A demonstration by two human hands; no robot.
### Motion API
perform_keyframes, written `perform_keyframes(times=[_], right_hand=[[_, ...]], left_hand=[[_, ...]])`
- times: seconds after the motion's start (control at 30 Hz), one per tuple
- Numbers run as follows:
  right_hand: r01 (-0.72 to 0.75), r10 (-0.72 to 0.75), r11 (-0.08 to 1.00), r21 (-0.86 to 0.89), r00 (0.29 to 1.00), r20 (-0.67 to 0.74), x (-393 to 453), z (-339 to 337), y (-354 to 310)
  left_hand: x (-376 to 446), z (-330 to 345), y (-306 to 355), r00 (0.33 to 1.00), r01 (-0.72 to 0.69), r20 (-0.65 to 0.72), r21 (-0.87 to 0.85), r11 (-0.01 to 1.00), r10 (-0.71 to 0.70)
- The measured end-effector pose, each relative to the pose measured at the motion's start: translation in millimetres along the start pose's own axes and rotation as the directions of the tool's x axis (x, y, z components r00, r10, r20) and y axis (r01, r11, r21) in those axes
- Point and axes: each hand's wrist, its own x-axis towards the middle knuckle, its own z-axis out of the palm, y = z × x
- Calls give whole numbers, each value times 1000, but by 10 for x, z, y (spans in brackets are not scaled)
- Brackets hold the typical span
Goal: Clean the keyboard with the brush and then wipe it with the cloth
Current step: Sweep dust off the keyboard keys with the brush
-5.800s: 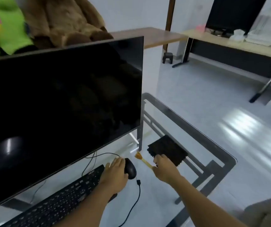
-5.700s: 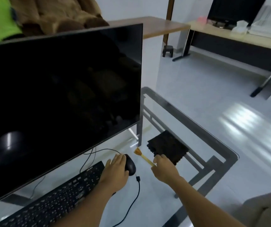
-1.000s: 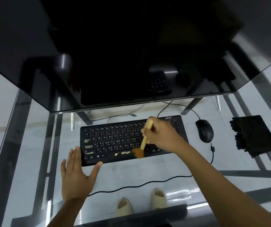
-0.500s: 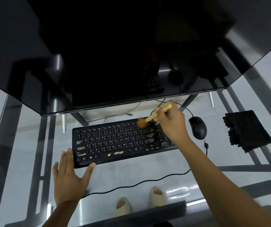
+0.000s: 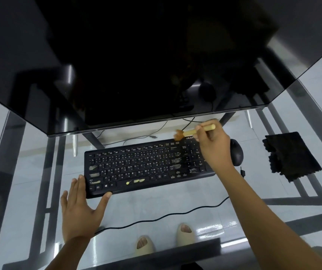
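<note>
**Brushing the kbd – top right corner**

Right hand (image 5: 212, 145) pinches the brush (image 5: 195, 131) by its pale handle, fingers curled round it, bristles at the far edge of the keyboard (image 5: 148, 166) near the numpad side. Left hand (image 5: 80, 207) lies flat on the glass tabletop (image 5: 175, 195), fingers straight & spread, thumb and forefinger bracketing the kbd's near-left corner; it grips nothing.

Doing the step well (judgement):
- Keep the left hand braced at that corner so the kbd doesn't slide on glass.
- Short, light strokes along each row, bristles angled into the gaps betw keys, not mashed flat.
- Work one direction, e.g. far row to near row, so crumbs go off one edge and not back in.
- Pale smears show on several keys: left col, spacebar area, right of the letter block. Those prob need the cloth; the brush may only spread them.
- Mind the cables (image 5: 156, 217) and the monitor (image 5: 136, 65) edge close above the brush.

Cloth (image 5: 290, 154) sits untouched on the tabletop, far right, well apart from the kbd, past the mouse (image 5: 237, 152). Wipe step not yet begun.

Count:
- kbd x1
- brush x1
- cloth x1 (dark, folded)
- mouse x1
- monitor x1
- hands x2
- slippered feet x2, seen thru the glass
</note>
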Motion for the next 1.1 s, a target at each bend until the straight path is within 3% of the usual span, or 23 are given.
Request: perform_keyframes(times=[0.07, 0.13, 0.2, 0.27, 0.37, 0.43, 0.5, 0.57, 0.63, 0.73, 0.77, 0.83, 0.9, 0.97, 1.0, 1.03, 1.1], right_hand=[[-126, 105, 989, 81, 969, 223, -25, 61, -33], [-73, 80, 997, -33, 926, 368, -97, 137, -28], [90, -57, 988, -129, 968, 243, -141, 191, -76], [96, -84, 993, -70, 983, 161, -137, 226, -109], [34, 4, 995, -94, 927, 374, -172, 332, -168], [140, -90, 979, -149, 950, 299, -201, 386, -215], [174, -154, 981, -87, 969, 193, -205, 413, -256], [114, -101, 993, -24, 945, 311, -210, 474, -319], [190, -135, 977, -97, 901, 412, -215, 539, -350], [254, -235, 965, -65, 947, 218, -189, 600, -445], [222, -216, 975, -3, 950, 226, -189, 626, -454], [116, -121, 993, 36, 899, 421, -239, 716, -495], [232, -156, 970, -76, 825, 543, -270, 784, -475], [337, -262, 931, -137, 883, 389, -250, 841, -477], [324, -282, 940, -110, 916, 286, -263, 865, -519], [273, -253, 961, -40, 930, 269, -288, 895, -552], [94, -109, 994, 56, 880, 462, -398, 1024, -622]], left_hand=[[1, -10, 7, 1000, 5, -2, -2, 1000, -5], [1, -17, 14, 1000, 4, 5, 1, 1000, -4], [-4, -19, 4, 1000, 9, 11, 4, 1000, -9], [3, -15, -3, 1000, 10, 8, 4, 1000, -10], [5, -6, -28, 1000, 6, 8, 9, 1000, -6], [5, 1, -50, 1000, 4, 15, 17, 1000, -4], [6, 14, -57, 1000, 3, 15, 19, 1000, -3], [15, 24, -67, 1000, 6, 12, 18, 1000, -6], [14, 23, -68, 1000, 7, 9, 18, 1000, -7], [-1, 19, -58, 1000, 2, 3, 10, 1000, -2], [5, 19, -53, 1000, 3, -1, 7, 1000, -3], [12, 26, -72, 1000, 3, -3, 6, 1000, -3], [12, 29, -91, 1000, 2, -1, 5, 1000, -2], [3, 29, -92, 1000, 0, 2, -2, 1000, 0], [2, 29, -85, 1000, 1, 0, -9, 1000, -1], [7, 28, -73, 1000, 0, -3, -12, 1000, 0], [7, 27, -87, 1000, -2, 3, -6, 1000, 2]])
